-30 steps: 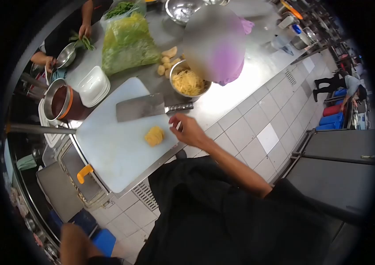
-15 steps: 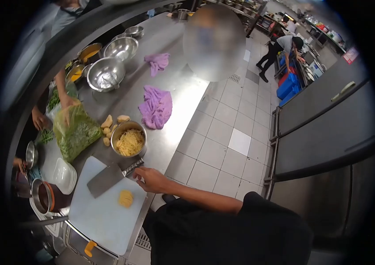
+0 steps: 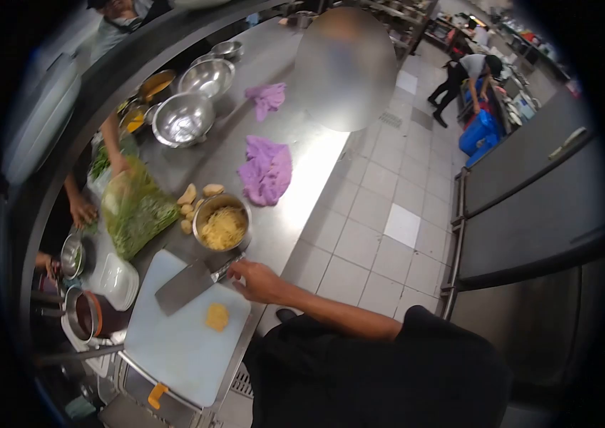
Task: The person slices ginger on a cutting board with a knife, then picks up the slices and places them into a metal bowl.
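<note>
My right hand [image 3: 259, 281] has its fingers curled at the handle of a cleaver [image 3: 185, 288], whose broad blade lies flat on the white cutting board [image 3: 170, 357]. Nearer to me on the board is a small pile of pale yellow slices [image 3: 217, 317]. Just beyond the handle stands a metal pot [image 3: 197, 232] with pale yellow shreds [image 3: 222, 228] in it. Several peeled, pale yellow chunks [image 3: 187, 195] lie beside the pot. My left hand is out of view.
Across the steel table [image 3: 274, 235], a person's hands are at a yellow-green bag of greens [image 3: 138, 214]. Purple cloths [image 3: 267, 171], metal bowls [image 3: 182, 120] and white containers [image 3: 118, 282] stand around. Another person [image 3: 470, 78] bends by a blue bin [image 3: 479, 132] beyond the tiled floor.
The whole scene has shifted right in view. The cleaver keeps its place on the board, with my right hand at its handle. A co-worker's hand across the table has moved toward a small bowl.
</note>
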Tool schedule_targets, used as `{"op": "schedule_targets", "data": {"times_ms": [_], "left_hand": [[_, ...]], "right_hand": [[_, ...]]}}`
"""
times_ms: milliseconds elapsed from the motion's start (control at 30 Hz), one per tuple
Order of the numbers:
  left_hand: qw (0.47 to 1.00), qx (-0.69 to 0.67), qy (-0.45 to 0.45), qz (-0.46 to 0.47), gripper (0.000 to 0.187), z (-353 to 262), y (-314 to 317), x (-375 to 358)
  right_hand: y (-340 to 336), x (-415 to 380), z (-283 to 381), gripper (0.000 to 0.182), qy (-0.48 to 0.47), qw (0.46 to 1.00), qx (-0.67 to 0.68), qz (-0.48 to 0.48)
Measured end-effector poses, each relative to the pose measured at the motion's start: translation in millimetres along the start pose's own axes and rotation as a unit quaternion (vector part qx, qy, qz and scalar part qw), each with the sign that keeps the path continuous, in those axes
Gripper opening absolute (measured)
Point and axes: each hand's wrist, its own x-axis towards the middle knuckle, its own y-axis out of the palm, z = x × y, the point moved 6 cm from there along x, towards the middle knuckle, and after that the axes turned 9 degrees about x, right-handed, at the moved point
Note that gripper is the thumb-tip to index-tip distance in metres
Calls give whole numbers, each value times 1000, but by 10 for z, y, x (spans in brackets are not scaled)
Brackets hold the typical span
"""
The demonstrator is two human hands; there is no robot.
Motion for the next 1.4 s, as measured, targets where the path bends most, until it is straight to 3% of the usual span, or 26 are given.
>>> {"op": "schedule_targets", "data": {"times_ms": [400, 600, 1400], "left_hand": [[997, 55, -3, 61, 24, -824, -420, 179], [995, 54, -5, 86, 23, -1091, -487, 232], [977, -60, 25, 203, 19, -1484, -283, 360]], "right_hand": [[226, 65, 43, 23, 37, 997, 28, 66], [447, 112, 102, 24, 8, 996, 21, 81], [540, 219, 66, 28, 15, 994, 10, 106]]}}
